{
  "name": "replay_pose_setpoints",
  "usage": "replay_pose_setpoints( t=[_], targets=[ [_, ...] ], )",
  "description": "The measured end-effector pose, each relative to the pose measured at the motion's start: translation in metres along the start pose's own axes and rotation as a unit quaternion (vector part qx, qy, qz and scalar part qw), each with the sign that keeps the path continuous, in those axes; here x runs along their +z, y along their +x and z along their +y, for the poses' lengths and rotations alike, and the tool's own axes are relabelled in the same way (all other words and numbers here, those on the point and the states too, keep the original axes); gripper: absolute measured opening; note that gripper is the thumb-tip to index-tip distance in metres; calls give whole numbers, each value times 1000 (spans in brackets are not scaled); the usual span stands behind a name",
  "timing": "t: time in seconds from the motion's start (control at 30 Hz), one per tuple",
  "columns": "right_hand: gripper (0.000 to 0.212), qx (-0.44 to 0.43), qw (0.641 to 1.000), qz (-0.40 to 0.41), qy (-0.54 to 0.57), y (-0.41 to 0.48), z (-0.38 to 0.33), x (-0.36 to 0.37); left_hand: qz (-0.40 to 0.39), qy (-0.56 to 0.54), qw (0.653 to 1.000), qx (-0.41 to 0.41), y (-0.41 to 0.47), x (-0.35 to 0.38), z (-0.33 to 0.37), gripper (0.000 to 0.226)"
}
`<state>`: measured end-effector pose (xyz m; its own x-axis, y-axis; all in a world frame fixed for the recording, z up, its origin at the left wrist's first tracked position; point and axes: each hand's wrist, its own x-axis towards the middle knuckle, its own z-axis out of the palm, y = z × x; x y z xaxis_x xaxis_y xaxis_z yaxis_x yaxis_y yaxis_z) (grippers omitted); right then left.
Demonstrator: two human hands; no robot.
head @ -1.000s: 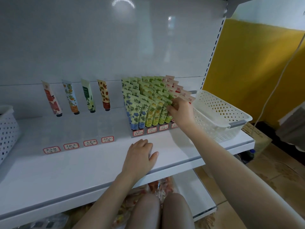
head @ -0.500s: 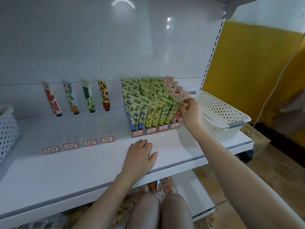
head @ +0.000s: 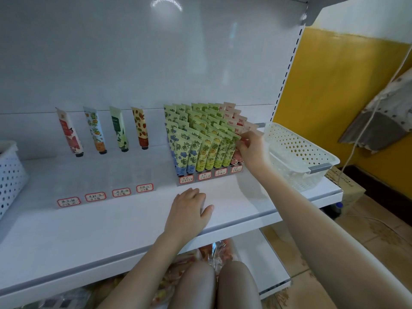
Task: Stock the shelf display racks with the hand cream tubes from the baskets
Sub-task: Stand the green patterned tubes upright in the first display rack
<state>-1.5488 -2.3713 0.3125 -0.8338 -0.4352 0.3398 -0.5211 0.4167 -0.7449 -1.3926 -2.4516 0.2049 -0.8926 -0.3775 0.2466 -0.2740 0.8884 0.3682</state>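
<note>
A clear display rack (head: 210, 176) on the white shelf (head: 111, 221) is packed with rows of blue, yellow, green and pink hand cream tubes (head: 201, 139). My right hand (head: 250, 150) reaches to the rack's right end and pinches a pink tube (head: 236, 157) in the front of the pink row. My left hand (head: 188, 214) rests flat on the shelf in front of the rack, holding nothing. To the left, another clear rack (head: 104, 186) holds a single tube in each row: red (head: 70, 133), orange (head: 96, 130), green (head: 119, 129) and strawberry-printed (head: 140, 128).
A white perforated basket (head: 298, 156) stands at the shelf's right end, just right of my right hand. Another white basket (head: 10, 177) sits at the left edge. Snack packets (head: 214, 250) lie on the lower shelf. A yellow wall (head: 334, 97) and a cardboard box (head: 347, 186) are to the right.
My right hand slid from the green front tubes rightward to the pink row at the rack's end. The left hand stayed flat on the shelf.
</note>
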Motion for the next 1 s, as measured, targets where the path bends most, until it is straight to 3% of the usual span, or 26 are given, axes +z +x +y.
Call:
replay_pose_setpoints(
  t=[0.3, 0.53, 0.73, 0.9, 1.0],
  targets=[
    [17, 11, 1000, -4, -9, 0, 5, 3, -1, 6, 1000, -1, 0, -2, 1, 87],
    [18, 2, 1000, 13, -11, -8, 15, 6, 2, 5, 1000, 1, 0, -2, 2, 76],
    [21, 27, 995, -49, -87, -45, 44, 11, -4, -2, 1000, -12, -3, -7, 7, 71],
    [29, 35, 987, -89, -127, -60, 56, 10, -5, -16, 1000, -18, -6, -14, 10, 32],
    [35, 36, 982, -105, -152, -66, 55, 3, 5, 9, 1000, 5, -13, -21, 11, 28]
  ],
)
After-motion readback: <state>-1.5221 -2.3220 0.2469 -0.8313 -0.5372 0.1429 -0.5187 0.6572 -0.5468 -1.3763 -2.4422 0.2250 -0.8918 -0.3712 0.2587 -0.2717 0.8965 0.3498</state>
